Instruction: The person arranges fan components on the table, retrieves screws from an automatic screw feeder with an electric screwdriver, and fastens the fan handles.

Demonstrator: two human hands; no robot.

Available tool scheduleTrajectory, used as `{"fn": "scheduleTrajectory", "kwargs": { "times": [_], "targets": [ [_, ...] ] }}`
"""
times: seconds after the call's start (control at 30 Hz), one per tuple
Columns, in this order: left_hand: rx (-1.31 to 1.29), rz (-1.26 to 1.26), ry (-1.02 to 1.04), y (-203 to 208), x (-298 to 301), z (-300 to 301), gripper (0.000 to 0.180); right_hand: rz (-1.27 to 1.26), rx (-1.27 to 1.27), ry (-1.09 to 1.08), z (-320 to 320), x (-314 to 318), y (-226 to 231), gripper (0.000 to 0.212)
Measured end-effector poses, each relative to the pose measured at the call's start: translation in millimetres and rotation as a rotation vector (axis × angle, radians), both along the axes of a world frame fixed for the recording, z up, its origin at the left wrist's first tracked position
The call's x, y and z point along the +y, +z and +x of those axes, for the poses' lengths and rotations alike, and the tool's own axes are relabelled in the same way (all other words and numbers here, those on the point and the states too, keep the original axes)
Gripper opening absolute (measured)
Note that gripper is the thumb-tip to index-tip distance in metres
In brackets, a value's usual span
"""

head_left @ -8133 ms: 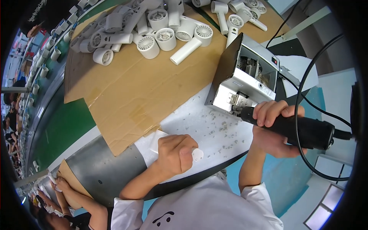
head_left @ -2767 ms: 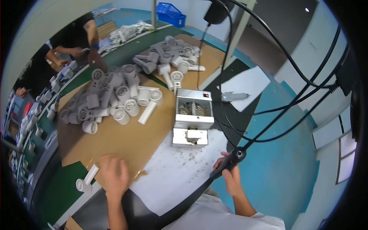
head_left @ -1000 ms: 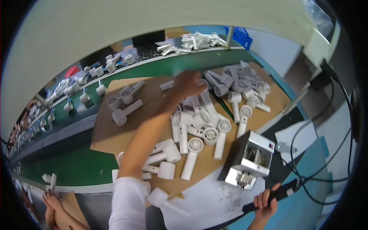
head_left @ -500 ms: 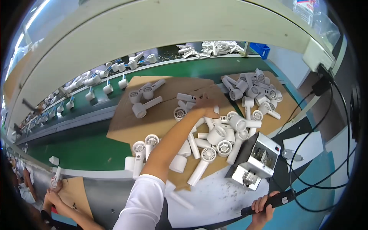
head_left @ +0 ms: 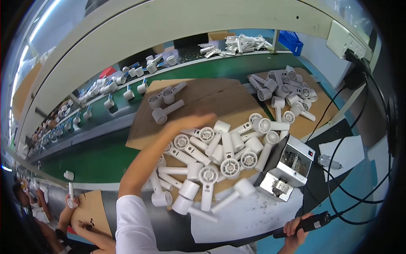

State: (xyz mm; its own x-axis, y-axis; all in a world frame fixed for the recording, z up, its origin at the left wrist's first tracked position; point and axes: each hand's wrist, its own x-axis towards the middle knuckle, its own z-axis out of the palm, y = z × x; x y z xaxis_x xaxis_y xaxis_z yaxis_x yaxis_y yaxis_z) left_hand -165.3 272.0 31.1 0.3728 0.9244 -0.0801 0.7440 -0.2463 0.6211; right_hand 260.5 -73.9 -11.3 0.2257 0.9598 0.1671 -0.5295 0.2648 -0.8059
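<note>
My left hand (head_left: 196, 121) reaches across the brown cardboard, just beyond the far edge of a heap of white handheld fans (head_left: 207, 174). Motion smears its fingers, so I cannot see whether anything is in them. The fans have round grilled heads and stick handles, and they lie crisscross in front of me. At the lower right my right hand (head_left: 296, 230) is wrapped around a black corded electric screwdriver (head_left: 313, 222), held past the front edge of the white sheet.
An open metal screw feeder (head_left: 285, 169) stands right of the heap, near black cables (head_left: 359, 146). More fans lie on cardboard sheets (head_left: 228, 91) over the green conveyor (head_left: 84, 163). At lower left, another person's hands (head_left: 72, 203) hold a fan. A beige shelf beam (head_left: 203, 19) spans overhead.
My left hand has moved left. Fans that lay mid-cardboard are gone from there, and the near heap has spread and grown toward me. My right hand keeps the screwdriver.
</note>
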Motion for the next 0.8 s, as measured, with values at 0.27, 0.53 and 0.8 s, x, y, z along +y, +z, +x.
{"fn": "scheduleTrajectory", "kwargs": {
  "times": [0.27, 0.53, 0.8],
  "targets": [
    [0.638, 0.551, 0.409, -26, 78, -184, 0.045, -0.081, -0.016, -0.004, -7, 17, -7, 0.051],
    [0.147, 0.205, 0.386, -68, 43, -89, 0.055, 0.001, 0.011, 0.098, -17, 15, 6, 0.053],
    [0.493, 0.129, 0.452, -57, -59, -52, 0.07, 0.129, 0.209, 0.2, -18, 0, 30, 0.054]
  ]
}}
